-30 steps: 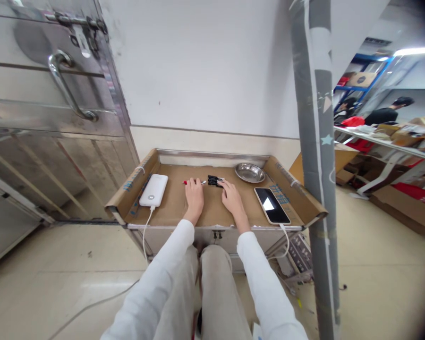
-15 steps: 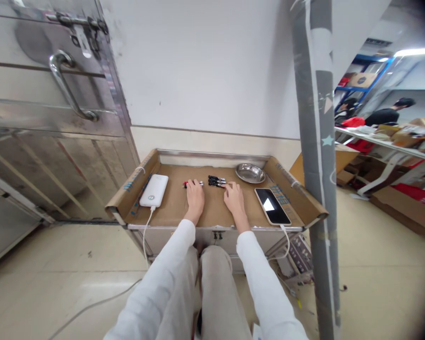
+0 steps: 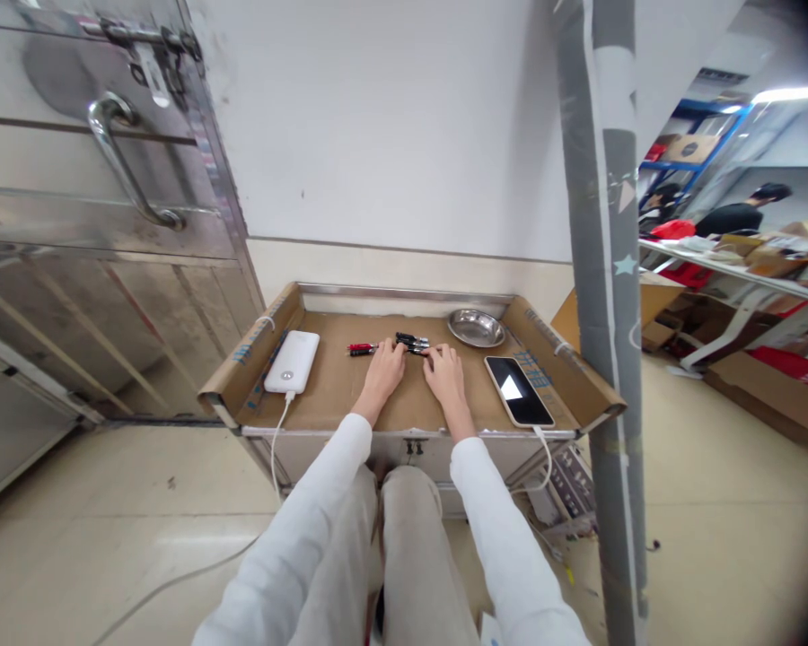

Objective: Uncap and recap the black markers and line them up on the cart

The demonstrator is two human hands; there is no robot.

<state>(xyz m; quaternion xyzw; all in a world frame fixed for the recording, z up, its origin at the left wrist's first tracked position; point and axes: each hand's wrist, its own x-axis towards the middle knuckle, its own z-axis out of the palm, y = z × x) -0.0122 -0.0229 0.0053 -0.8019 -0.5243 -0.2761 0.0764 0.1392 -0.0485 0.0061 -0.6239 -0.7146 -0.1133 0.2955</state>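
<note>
While red and dark pens (image 3: 360,348) lie on the counter (image 3: 329,390), the left hand (image 3: 383,368) curls at the left end of the black pens (image 3: 414,341), the right hand (image 3: 444,371) at their right; whether either grip pinches one, I cannot tell; probably light, stiff and smooth, they would suit a fingertip hold mid-barrel; half a second ago, the left hand partly covered the red and dark pens.

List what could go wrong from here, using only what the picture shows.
The left grip and right grip are both close to the black pens, so either could knock them askew. The phone has a white cable over the front edge; a snag might drag it off. A second cable hangs from the white device, with similar risk.
</note>
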